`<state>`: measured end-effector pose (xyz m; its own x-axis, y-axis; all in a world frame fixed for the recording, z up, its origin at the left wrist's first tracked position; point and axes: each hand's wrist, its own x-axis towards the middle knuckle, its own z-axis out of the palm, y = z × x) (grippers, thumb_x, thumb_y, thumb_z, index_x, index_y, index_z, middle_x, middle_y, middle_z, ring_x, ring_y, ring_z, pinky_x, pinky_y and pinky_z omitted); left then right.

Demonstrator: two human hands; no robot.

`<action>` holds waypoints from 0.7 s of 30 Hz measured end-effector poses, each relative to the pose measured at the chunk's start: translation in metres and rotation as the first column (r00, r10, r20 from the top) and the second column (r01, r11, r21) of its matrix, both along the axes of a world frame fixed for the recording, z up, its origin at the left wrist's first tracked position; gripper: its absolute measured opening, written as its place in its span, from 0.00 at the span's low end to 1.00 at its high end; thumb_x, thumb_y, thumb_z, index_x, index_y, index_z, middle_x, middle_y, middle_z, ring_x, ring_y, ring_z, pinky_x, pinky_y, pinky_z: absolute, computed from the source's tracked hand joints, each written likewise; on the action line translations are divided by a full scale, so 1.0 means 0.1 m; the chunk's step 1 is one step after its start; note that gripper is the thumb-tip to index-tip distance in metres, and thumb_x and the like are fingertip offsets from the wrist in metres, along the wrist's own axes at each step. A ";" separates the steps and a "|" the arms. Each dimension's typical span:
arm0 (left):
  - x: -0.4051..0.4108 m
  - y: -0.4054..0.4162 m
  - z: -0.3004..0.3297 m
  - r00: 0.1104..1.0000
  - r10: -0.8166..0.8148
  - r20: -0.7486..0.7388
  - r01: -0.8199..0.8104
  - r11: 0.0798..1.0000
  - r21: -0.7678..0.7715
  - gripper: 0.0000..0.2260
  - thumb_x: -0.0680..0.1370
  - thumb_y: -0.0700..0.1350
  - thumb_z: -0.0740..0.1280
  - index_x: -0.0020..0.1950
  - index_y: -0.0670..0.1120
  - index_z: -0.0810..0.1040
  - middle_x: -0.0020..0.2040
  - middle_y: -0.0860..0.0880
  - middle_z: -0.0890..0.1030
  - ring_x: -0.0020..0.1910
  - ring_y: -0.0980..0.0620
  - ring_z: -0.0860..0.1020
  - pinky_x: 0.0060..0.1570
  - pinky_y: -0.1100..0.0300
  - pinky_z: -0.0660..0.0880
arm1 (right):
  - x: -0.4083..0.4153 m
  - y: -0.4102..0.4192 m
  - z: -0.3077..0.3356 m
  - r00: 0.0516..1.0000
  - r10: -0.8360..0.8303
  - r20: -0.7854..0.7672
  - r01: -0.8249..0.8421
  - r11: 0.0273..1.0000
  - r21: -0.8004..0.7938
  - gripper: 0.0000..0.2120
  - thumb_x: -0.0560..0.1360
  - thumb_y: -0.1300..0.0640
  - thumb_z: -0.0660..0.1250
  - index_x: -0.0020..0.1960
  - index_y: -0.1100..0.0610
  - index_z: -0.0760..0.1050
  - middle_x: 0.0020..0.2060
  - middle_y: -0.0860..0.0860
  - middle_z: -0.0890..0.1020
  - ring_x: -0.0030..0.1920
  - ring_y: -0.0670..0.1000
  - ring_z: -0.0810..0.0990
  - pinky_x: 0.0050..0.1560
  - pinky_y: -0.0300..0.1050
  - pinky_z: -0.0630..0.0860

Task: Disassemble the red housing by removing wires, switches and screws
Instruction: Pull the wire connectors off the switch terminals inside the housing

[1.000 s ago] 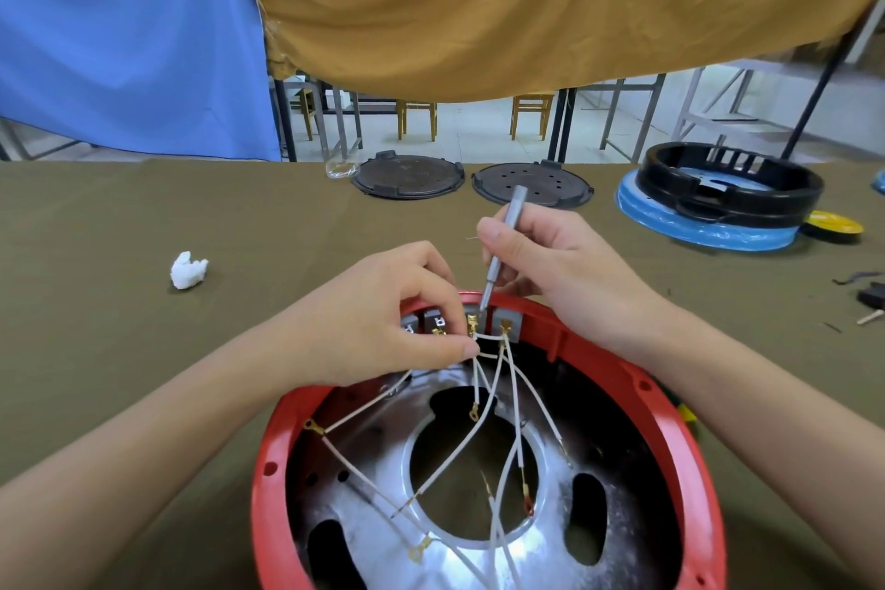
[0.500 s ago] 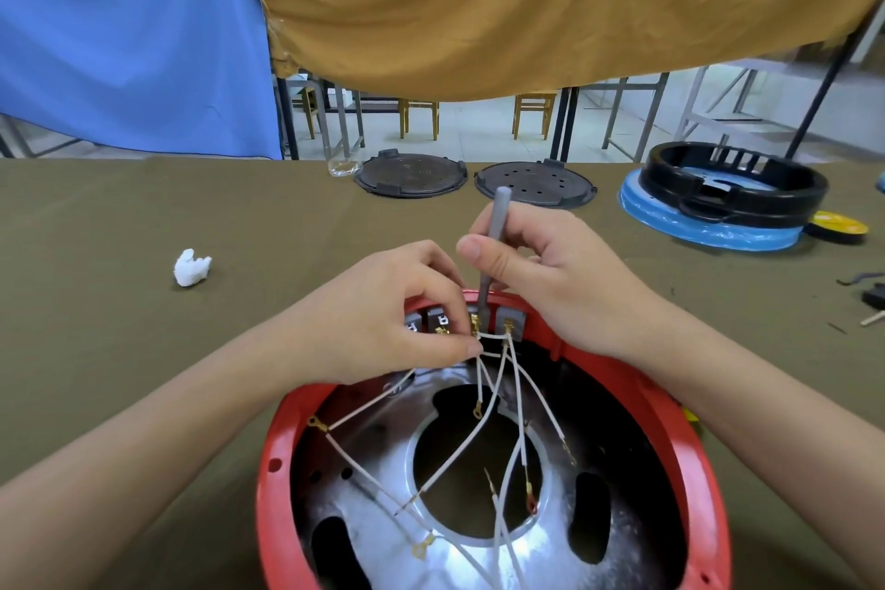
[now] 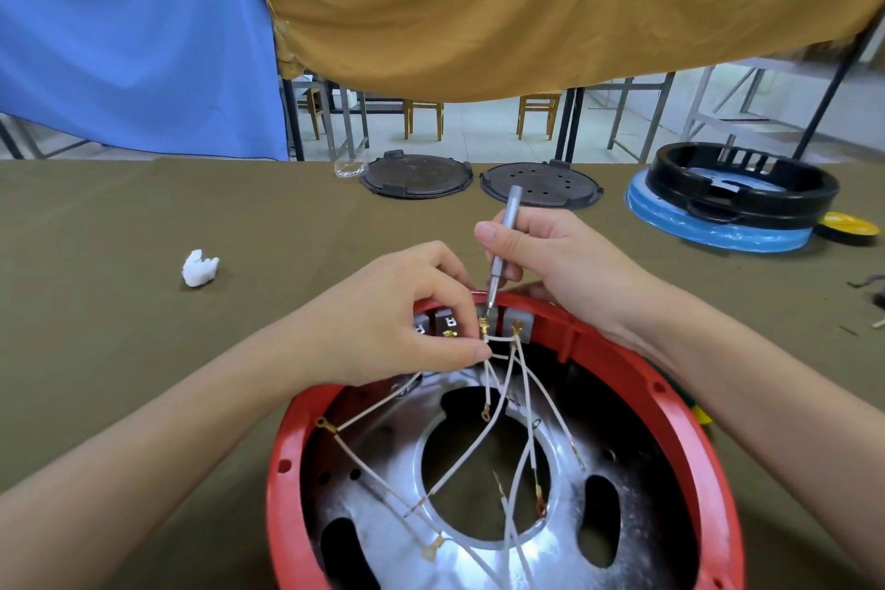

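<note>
While the left hand [image 3: 407, 316] pinches white wires [image 3: 493, 364] at the red housing [image 3: 670, 402] rim around 12 o'clock, the right hand [image 3: 560, 264] grips a grey screwdriver [image 3: 500, 249], tip on a brass terminal beside 2 grey switches [image 3: 517, 326]. Housing sits near table edge, 6 o'clock.

Red housing [image 3: 670, 398], round, open side up.
White wires [image 3: 503, 407] fan from grey switches [image 3: 517, 326] at 12 o'clock.
</note>
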<state>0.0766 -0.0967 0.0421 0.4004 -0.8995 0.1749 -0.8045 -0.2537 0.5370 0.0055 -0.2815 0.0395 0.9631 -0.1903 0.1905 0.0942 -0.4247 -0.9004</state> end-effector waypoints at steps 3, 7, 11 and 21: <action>0.00 0.00 0.00 1.000 -0.004 0.002 0.004 1.000 0.004 0.04 0.71 0.56 0.74 0.39 0.58 0.83 0.54 0.60 0.74 0.57 0.60 0.75 0.59 0.61 0.69 | -0.01 0.00 0.00 1.000 -0.001 -0.013 0.002 1.000 0.031 0.13 0.80 0.46 0.66 0.38 0.49 0.76 0.29 0.43 0.75 0.31 0.41 0.75 0.44 0.40 0.70; 0.00 0.00 0.00 1.000 -0.014 0.003 0.014 1.000 0.001 0.04 0.72 0.55 0.74 0.39 0.57 0.83 0.54 0.59 0.73 0.56 0.60 0.75 0.57 0.62 0.68 | -0.01 0.01 0.01 0.999 0.004 -0.041 -0.001 0.998 0.056 0.14 0.80 0.46 0.65 0.39 0.52 0.76 0.29 0.44 0.75 0.32 0.43 0.75 0.52 0.50 0.71; 0.00 0.01 0.00 1.000 -0.024 -0.011 0.024 1.000 -0.005 0.04 0.72 0.54 0.74 0.38 0.58 0.83 0.53 0.58 0.74 0.56 0.58 0.75 0.57 0.62 0.68 | -0.02 0.00 -0.01 1.000 0.005 -0.018 -0.004 0.999 0.048 0.14 0.80 0.46 0.65 0.40 0.52 0.76 0.29 0.43 0.75 0.31 0.42 0.75 0.48 0.44 0.72; 0.01 0.01 -0.01 1.000 -0.029 -0.011 0.028 0.999 -0.022 0.03 0.72 0.54 0.75 0.39 0.58 0.83 0.52 0.60 0.73 0.56 0.60 0.75 0.58 0.63 0.69 | -0.08 0.05 -0.02 0.978 0.084 0.190 -0.072 0.995 -0.072 0.10 0.81 0.52 0.64 0.42 0.52 0.76 0.32 0.46 0.78 0.34 0.43 0.77 0.42 0.38 0.76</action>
